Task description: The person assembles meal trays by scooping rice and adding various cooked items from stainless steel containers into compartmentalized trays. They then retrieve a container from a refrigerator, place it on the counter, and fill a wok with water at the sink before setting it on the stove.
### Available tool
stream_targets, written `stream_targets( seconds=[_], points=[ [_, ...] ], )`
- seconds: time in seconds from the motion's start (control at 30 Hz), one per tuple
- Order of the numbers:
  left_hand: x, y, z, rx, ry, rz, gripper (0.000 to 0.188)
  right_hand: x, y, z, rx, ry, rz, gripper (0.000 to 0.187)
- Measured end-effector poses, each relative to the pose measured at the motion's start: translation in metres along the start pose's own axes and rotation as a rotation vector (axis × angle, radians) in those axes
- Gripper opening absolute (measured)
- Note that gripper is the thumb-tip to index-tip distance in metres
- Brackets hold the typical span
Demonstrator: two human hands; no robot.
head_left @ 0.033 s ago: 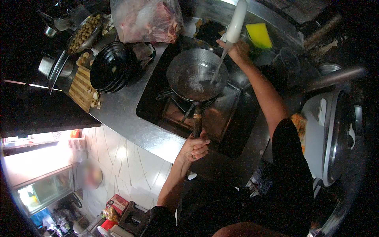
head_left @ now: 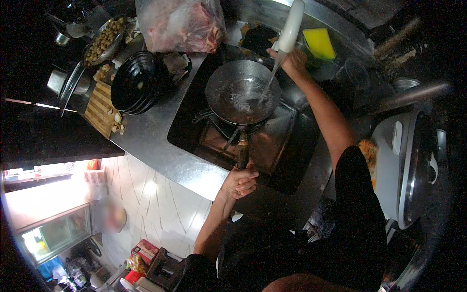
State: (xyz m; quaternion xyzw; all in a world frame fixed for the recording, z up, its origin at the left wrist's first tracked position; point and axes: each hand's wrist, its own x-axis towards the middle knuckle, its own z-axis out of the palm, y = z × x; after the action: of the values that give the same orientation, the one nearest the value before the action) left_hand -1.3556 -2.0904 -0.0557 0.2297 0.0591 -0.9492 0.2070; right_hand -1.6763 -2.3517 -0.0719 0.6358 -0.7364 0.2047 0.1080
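A round metal wok [head_left: 224,80] sits over the dark stove [head_left: 189,138], with some water in its bowl. Its long handle [head_left: 242,151] points toward me, and my left hand [head_left: 239,183] is closed around the near end. From a white tap [head_left: 293,27] above the wok's far right side, a stream of water [head_left: 273,75] runs down into it. My right hand [head_left: 295,63] reaches up to the tap's mouth and appears to grip it, one digit stretched to the left. The spout partly hides its fingers.
Stacked black bowls [head_left: 134,82], a striped cutting board [head_left: 100,109] and a strainer of small round brownish pieces [head_left: 104,41] stand left. Bagged raw meat [head_left: 182,24] lies behind. A yellow sponge [head_left: 319,44] is beyond my right hand; a lidded grey container [head_left: 389,160] stands right.
Water keeps running, and the ripples in the wok look slightly different. Both hands and the wok stay in place.
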Motion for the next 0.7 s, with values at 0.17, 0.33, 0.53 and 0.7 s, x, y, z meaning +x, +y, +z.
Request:
stream_targets(
  seconds=[0.17, 0.33, 0.53, 0.7],
  points=[
    [0.002, 0.001, 0.003, -0.026, 0.037, 0.024, 0.027, 0.007, -0.009, -0.009, -0.067, -0.031, 0.033, 0.059],
    [0.004, 0.001, 0.004, 0.022, 0.034, 0.049, 0.027, 0.009, 0.008, 0.012, -0.039, 0.130, -0.140, 0.055],
    [0.008, 0.003, 0.009, 0.058, 0.059, 0.011, 0.027, 0.016, 0.056, 0.071, 0.418, 0.165, -0.112, 0.049],
    [0.004, -0.001, 0.011, 0.017, 0.085, 0.033, 0.027, 0.020, 0.035, 0.079, 0.878, 0.131, -0.043, 0.046]
  ],
)
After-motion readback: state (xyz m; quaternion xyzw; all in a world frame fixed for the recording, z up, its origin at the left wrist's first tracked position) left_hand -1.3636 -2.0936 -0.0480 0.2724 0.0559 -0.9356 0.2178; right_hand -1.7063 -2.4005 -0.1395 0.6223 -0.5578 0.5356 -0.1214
